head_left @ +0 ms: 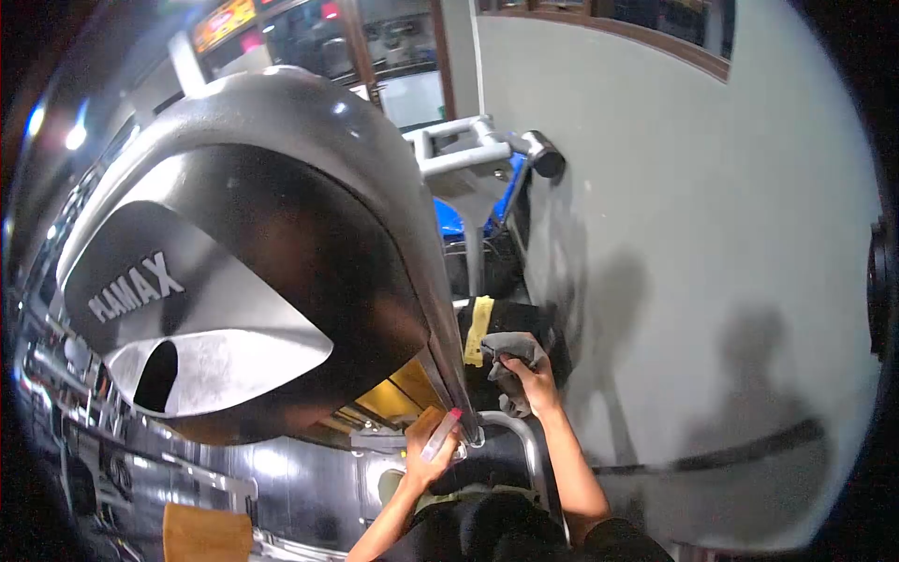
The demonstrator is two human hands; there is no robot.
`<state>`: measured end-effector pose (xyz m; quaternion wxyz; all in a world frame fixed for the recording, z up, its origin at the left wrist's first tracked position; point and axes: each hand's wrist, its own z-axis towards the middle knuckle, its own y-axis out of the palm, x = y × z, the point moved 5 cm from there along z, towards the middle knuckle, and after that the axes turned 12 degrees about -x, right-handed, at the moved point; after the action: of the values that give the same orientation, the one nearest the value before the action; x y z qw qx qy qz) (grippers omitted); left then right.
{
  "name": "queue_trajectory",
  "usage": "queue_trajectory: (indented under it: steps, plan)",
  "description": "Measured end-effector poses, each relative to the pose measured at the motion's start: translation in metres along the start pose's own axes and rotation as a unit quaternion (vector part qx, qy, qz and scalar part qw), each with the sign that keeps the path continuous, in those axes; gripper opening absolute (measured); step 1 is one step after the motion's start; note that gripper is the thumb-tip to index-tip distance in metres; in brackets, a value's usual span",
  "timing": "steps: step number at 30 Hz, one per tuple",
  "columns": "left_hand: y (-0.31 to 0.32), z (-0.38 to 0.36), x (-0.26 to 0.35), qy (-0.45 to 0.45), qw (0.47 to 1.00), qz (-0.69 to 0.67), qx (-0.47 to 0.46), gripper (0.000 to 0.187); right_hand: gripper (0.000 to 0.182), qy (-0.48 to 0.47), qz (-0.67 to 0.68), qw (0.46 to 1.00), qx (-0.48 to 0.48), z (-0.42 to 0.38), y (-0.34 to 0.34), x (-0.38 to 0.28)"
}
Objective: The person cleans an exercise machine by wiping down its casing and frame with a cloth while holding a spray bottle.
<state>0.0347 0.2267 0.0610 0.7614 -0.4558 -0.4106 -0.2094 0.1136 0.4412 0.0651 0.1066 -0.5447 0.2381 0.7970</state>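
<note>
Near the lower middle, my left hand is closed round a clear spray bottle with a pink-red tip. My right hand grips a crumpled grey cloth, its thumb pressed on the fabric. The hands are apart, on either side of the edge of a large machine cover, grey outside and black inside, lettered "PLAMAX". Behind the cloth is a dark surface with a yellow strip on it.
Metal frame tubing curves beside my body. Ahead stands a grey frame with a blue pad. A grey wall runs along the right. A tan pad is at the lower left.
</note>
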Motion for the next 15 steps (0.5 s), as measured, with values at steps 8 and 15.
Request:
queue_trajectory:
  steps: [8, 15]
  plan:
    - [0.002, -0.006, 0.017, -0.013, 0.994, 0.056, 0.094, 0.013, 0.024, -0.015, -0.023, 0.997, -0.078, 0.032, 0.010, 0.021]
    - [0.009, -0.009, 0.032, -0.065, 0.983, 0.049, 0.166, 0.015, 0.027, 0.115, 0.100, 0.986, -0.063, 0.034, 0.022, 0.042]
